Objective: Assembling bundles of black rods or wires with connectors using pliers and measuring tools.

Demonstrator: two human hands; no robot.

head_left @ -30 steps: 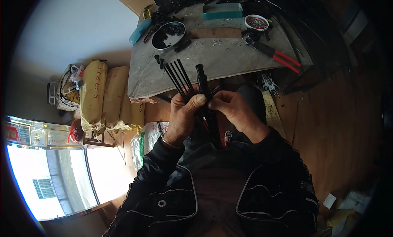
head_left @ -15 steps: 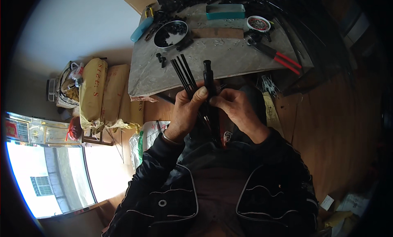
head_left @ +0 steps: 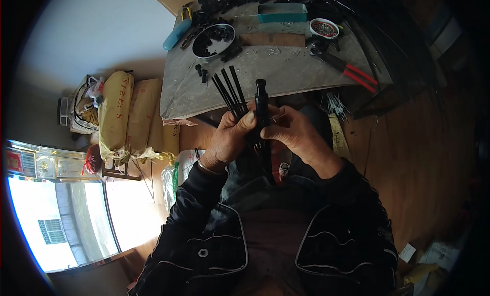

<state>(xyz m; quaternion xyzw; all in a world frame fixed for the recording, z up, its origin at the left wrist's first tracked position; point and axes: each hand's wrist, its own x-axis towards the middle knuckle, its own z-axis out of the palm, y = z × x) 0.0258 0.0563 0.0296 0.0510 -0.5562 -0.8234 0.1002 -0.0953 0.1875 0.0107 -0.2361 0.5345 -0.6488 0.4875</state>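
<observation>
My left hand (head_left: 227, 140) is closed around a fanned bundle of thin black rods (head_left: 229, 94), whose ends stick up past the thumb. Beside them stands a thicker black stepped shaft (head_left: 262, 99) with a knobbed top, roughly upright between both hands. The left thumb lies against its side. My right hand (head_left: 301, 140) pinches at the shaft's right side, thumb and forefinger close together; any small piece between those fingertips is hidden. Below the hands, the lower ends of rods and shaft run down over my dark trousers.
Ahead is a grey worktable (head_left: 178, 91) with a bowl of black parts (head_left: 214, 41), a teal tray (head_left: 282, 13), a small white dish of metal bits (head_left: 324, 28) and red-handled pliers (head_left: 352, 74). Several yellowish sacks (head_left: 116, 112) stand at the left.
The shaft's top has shifted slightly right and down. The rods have spread a little wider at their tops. Both hands keep nearly the same grip.
</observation>
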